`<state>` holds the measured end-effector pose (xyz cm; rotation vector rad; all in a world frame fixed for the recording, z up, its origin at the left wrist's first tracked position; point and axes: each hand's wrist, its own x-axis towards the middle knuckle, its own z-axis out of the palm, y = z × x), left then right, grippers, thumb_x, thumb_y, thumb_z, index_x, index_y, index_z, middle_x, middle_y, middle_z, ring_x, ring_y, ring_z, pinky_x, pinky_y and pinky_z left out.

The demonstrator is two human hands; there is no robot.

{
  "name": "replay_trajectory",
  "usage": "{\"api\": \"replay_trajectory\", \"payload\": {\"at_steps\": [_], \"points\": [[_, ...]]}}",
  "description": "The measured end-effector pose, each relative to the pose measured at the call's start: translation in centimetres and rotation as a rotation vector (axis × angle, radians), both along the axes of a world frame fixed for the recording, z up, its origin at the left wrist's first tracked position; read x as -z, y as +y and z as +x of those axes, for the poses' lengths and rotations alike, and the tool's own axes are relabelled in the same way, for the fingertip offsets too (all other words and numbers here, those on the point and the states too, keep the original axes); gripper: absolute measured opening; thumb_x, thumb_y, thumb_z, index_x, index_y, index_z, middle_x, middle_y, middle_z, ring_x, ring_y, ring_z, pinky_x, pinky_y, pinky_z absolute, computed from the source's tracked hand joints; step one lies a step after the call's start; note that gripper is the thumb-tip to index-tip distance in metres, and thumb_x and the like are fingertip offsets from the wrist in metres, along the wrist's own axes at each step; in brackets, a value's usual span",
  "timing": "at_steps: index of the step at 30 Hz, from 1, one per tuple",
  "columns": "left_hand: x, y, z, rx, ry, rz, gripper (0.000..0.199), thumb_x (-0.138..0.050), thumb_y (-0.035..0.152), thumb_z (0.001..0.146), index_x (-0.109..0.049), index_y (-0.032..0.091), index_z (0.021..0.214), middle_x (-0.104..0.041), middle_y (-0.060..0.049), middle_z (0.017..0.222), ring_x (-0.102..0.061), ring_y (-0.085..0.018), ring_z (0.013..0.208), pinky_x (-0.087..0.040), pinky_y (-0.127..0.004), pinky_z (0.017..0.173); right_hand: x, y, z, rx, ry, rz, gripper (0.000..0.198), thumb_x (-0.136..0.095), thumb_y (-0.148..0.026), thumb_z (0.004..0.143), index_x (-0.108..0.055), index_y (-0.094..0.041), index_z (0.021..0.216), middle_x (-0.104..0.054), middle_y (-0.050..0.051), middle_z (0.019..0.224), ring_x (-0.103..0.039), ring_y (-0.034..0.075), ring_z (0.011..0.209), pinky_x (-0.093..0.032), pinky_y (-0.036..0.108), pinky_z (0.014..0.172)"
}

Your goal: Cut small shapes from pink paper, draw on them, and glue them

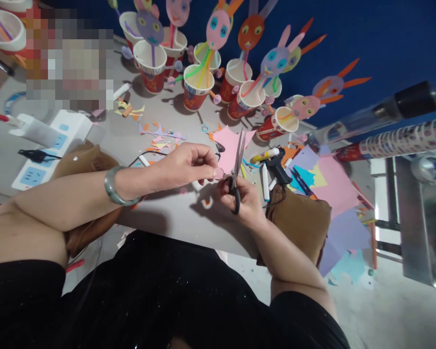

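Between the fingertips of my left hand (194,165) is a small pink paper piece (218,173), pinched near the middle of the view. My right hand (244,201) grips black-handled scissors (239,160), their blades pointing up and away from me. The blades look nearly closed, and the pink piece lies just left of them. Behind the scissors a larger pink paper sheet (227,143) with cut, jagged edges rests on the table. An orange-and-white curl (207,202) lies below my hands.
Paper cups (199,92) with paper animal heads on straws line the back. Colourful scraps (163,140) litter the table. A black glue gun (279,167) and coloured sheets (334,179) lie right, near a brown cushion (301,218). A white power strip (53,150) sits left.
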<state>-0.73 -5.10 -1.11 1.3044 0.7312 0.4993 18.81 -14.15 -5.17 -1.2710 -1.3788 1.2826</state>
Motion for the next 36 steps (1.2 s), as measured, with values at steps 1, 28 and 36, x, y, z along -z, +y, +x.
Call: {"api": "replay_trajectory", "payload": {"at_steps": [1, 28, 36], "points": [[-0.1, 0.1, -0.1, -0.012, -0.002, 0.004, 0.011, -0.071, 0.020, 0.078, -0.063, 0.017, 0.071, -0.065, 0.001, 0.069, -0.058, -0.009, 0.062, -0.046, -0.023, 0.056, 0.0, 0.0, 0.2, -0.052, 0.006, -0.012, 0.054, -0.080, -0.068, 0.072, -0.054, -0.021, 0.078, -0.058, -0.001, 0.076, -0.050, 0.012, 0.067, -0.042, 0.029, 0.065], [0.8, 0.4, -0.1, -0.059, -0.097, -0.022, 0.011, -0.071, 0.018, 0.078, -0.062, 0.017, 0.073, -0.068, 0.000, 0.072, -0.063, -0.009, 0.065, -0.050, -0.022, 0.061, 0.1, 0.2, 0.5, -0.256, -0.166, -0.002, 0.069, -0.064, -0.088, 0.069, -0.052, -0.020, 0.067, -0.058, 0.000, 0.068, -0.046, 0.012, 0.064, -0.037, 0.029, 0.063], [0.6, 0.2, -0.3, -0.049, -0.035, -0.047, 0.011, -0.071, 0.022, 0.080, -0.062, 0.018, 0.077, -0.068, -0.001, 0.075, -0.063, -0.010, 0.064, -0.046, -0.019, 0.049, 0.0, 0.1, 0.5, -0.247, -0.162, -0.026, 0.069, -0.065, -0.088, 0.068, -0.053, -0.019, 0.067, -0.055, -0.001, 0.067, -0.045, 0.012, 0.063, -0.035, 0.028, 0.061]]}}
